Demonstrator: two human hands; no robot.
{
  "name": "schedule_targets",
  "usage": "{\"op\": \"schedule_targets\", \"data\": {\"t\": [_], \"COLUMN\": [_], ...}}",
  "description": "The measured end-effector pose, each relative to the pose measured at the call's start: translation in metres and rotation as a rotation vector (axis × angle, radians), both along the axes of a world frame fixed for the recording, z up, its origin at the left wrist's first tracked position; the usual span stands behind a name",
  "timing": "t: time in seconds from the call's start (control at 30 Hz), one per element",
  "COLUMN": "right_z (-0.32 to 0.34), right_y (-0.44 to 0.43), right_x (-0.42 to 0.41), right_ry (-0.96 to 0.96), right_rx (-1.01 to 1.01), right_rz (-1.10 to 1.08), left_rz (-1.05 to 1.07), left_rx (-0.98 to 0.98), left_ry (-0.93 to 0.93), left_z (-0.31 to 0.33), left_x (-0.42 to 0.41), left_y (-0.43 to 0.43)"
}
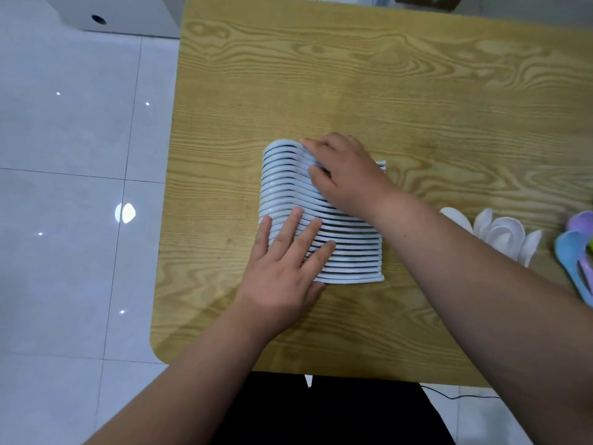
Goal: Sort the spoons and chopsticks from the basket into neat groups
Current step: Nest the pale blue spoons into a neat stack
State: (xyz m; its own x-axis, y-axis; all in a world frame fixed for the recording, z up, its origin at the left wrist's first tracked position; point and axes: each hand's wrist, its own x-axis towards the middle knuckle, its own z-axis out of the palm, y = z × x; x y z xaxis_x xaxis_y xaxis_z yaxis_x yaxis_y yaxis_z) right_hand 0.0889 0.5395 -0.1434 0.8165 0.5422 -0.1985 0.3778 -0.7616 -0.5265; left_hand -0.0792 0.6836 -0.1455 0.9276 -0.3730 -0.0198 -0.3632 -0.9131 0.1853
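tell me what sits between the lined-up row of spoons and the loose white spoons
In the head view, only the person's right forearm crosses above bare table between the row of spoons and the white spoons.

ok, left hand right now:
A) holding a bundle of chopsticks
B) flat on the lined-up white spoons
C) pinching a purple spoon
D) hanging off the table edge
B: the left hand lies with straight fingers flat on the near part of the row of white spoons, while the right hand rests on the row's far end.
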Motion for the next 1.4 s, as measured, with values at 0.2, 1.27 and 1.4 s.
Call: {"op": "schedule_targets", "data": {"t": [0.2, 1.27, 1.4], "right_z": [-0.001, -0.015, -0.017], "right_y": [-0.012, 0.003, 0.003], "right_x": [0.009, -0.013, -0.016], "right_ry": [-0.067, -0.239, -0.245], "right_rx": [-0.118, -0.238, -0.241], "right_rz": [0.027, -0.024, -0.031], "left_rz": [0.019, 0.056, 0.040], "left_rx": [0.022, -0.014, 0.002], "left_ry": [0.016, -0.096, -0.107], "left_z": [0.003, -0.003, -0.005], "left_x": [-0.002, 0.006, 0.006], "left_y": [0.000, 0.014, 0.016]}}
